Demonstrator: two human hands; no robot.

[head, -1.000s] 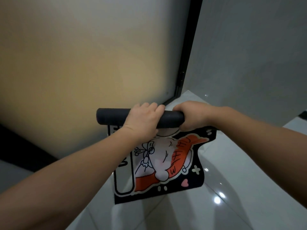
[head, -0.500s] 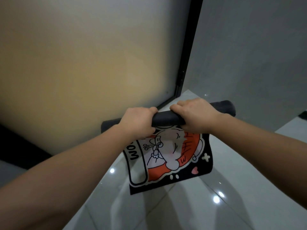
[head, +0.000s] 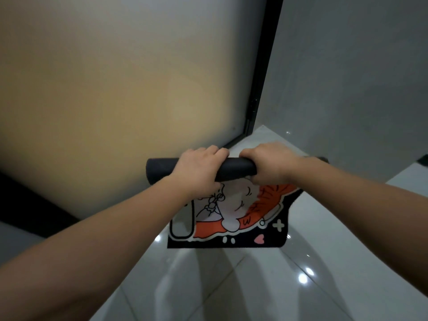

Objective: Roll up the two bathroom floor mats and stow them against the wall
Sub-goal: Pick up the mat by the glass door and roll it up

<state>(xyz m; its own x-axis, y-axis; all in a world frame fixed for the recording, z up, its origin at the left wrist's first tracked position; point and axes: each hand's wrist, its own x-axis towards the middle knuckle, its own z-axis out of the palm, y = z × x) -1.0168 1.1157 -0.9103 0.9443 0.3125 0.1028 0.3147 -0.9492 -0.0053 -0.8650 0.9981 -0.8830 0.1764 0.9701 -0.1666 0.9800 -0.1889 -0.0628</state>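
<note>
Mat (head: 231, 218), part-rolled, held in mid-air above tiled floor (head: 266, 286) w/ left hand (head: 199, 172) & right hand (head: 271, 163) both clenched round its dark roll, printed half hanging loose; stowing at wall (head: 347, 77) not yet done, 2nd mat unseen.

Right end of mat (head: 234, 218) roll hidden behind right hand (head: 271, 164) and forearm. Middle of roll covered by left hand (head: 199, 172). Print's top tucked into roll, picture unreadable. Both forearms cut off by frame edges.
</note>
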